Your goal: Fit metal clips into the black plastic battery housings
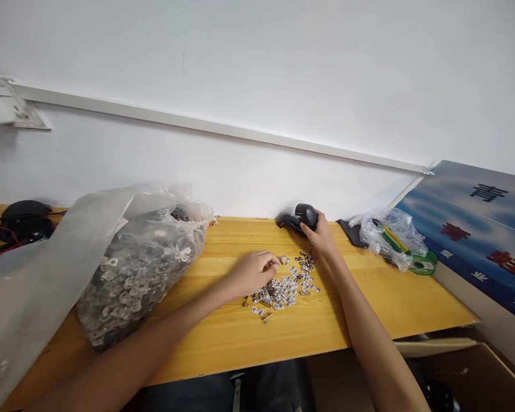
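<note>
My right hand (321,236) is at the back of the wooden table, closed round a black, rounded plastic device (306,216). A second black curved part (288,221) shows beside the device on its left; whether the two are joined I cannot tell. Over the left edge of a loose pile of small silvery metal pieces (285,290) rests my left hand (255,272). Its fingers are curled with the tips together, and anything between them is hidden. Some darker brownish pieces (306,262) lie at the pile's far right.
A large clear plastic bag (141,274) full of metal pieces stands to the left. Behind it sits a black rounded object (28,220) with wires. At right are a plastic bag with a yellow-green tool (392,237), a green spool (423,263), a printed board (476,229) and a cardboard box (489,372).
</note>
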{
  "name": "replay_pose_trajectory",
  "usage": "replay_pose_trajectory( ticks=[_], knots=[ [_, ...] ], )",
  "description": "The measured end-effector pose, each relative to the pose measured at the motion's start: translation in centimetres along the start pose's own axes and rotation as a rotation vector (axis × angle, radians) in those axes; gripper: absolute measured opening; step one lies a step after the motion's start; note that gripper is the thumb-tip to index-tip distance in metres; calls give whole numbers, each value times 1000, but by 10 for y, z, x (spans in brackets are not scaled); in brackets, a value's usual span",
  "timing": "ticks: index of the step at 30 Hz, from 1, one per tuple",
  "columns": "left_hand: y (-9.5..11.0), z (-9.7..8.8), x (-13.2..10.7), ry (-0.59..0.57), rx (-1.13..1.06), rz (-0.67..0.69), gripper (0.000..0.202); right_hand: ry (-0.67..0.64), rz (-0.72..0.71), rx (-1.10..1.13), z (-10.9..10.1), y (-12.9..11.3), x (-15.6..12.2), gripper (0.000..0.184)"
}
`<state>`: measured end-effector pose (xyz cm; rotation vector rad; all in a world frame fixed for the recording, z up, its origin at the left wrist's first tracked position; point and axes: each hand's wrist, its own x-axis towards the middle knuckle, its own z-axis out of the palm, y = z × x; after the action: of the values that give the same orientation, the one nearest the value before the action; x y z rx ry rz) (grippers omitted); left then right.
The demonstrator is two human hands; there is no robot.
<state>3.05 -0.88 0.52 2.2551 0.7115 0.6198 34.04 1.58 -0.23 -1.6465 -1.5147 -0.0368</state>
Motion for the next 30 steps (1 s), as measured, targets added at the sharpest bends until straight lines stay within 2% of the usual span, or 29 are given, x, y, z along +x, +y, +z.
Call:
replay_pose_trajectory(
  ticks=[4, 7, 10, 13, 16, 18, 24, 28, 30],
  knots=[
    [2, -2, -1, 2, -10, -13, 25, -254, -58, -172, 5, -7, 14, 67],
    [3, -4, -1, -11, -8, -33, 24, -326, -96, -326, 10, -14, 16, 62],
    [3, -4, -1, -12, -6, -32, 25, -287, -126, -273, 10, -20, 16, 58],
    [3, -5, 0, -4, -10, -32, 26, -147, -66, -115, -2, -19, 17, 60],
    [5, -6, 0, -21, -7, -27, 26, 30, 39, -57, -20, -8, 19, 64],
    [5, -6, 0, -25, -8, -26, 27, 87, 73, -72, -32, 4, 18, 66],
    [2, -3, 1, -13, -31, -38, 27, -8, 139, -185, -42, 33, 9, 61],
    [3, -3, 2, -13, -8, -47, 26, -68, 249, -203, -41, 35, 5, 78],
    [4, -4, 2, -14, 1, -46, 27, -89, 304, -212, -41, 34, 4, 81]
  ],
)
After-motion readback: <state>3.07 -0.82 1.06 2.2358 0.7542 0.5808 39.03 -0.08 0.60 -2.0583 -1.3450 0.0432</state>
